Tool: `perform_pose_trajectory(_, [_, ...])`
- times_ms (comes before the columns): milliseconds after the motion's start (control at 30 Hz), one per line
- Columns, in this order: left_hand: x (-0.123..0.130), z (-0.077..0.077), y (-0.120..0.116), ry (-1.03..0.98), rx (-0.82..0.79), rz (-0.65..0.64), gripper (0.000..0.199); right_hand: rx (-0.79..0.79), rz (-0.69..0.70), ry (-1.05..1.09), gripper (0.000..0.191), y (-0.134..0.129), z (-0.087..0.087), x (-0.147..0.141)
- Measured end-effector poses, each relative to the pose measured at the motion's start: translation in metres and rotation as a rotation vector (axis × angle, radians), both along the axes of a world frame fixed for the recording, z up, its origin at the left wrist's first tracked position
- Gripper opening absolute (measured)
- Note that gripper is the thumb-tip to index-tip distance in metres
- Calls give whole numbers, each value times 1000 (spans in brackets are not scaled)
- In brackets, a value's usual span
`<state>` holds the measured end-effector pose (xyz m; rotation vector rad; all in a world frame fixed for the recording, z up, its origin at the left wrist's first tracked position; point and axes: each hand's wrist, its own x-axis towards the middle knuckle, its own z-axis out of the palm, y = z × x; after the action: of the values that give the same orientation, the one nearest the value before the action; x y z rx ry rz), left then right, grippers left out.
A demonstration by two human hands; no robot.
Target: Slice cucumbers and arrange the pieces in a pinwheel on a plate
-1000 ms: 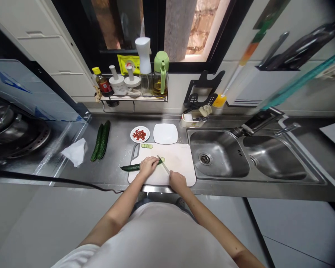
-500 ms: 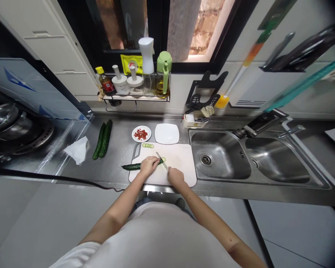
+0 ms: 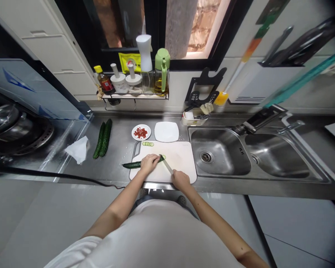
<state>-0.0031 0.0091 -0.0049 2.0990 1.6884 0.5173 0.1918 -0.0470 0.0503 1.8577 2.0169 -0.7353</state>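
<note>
A dark green cucumber [image 3: 132, 165] lies across the left part of the white cutting board [image 3: 181, 160], its uncut tail reaching past the board's edge. My left hand [image 3: 149, 163] is closed over the cucumber near its cut end. The handle of a knife [image 3: 167, 166] is gripped in my right hand [image 3: 181, 180]. Its blade slants up and left, with the tip at the cucumber's cut end beside my left fingers. A pale slice shows just past the blade. Several cucumber slices [image 3: 147, 143] overlap in a row at the board's upper left.
Behind the board stand a plate of chopped red pieces [image 3: 141, 132] and a white square plate [image 3: 166, 131]. Two whole cucumbers [image 3: 103, 138] and a crumpled white tissue [image 3: 77, 149] lie leftward. A double sink [image 3: 220, 156] borders the board's right; a condiment shelf [image 3: 136, 96] hangs behind.
My right hand has drawn the knife slightly back toward the lower right. The left hand stays on the cucumber. The whole view has shifted a little.
</note>
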Motion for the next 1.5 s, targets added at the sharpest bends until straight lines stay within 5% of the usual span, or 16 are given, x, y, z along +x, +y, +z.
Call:
perform_pose_trajectory(400, [1,3,1,-16,3,1,26,81,-111,112,39,1,1,40])
perform_pose_trajectory(867, [31,16,12,195,-100,21,35,101,-215,196,52,1,1,31])
perform_pose_trajectory(1133, [49,15,17,357,-132,30,29,120,-207,122,34,4,-7,31])
perform_pose_trajectory(1500, [58,18,20,188,-134,54,14,-3,-259,1,34,2,3,26])
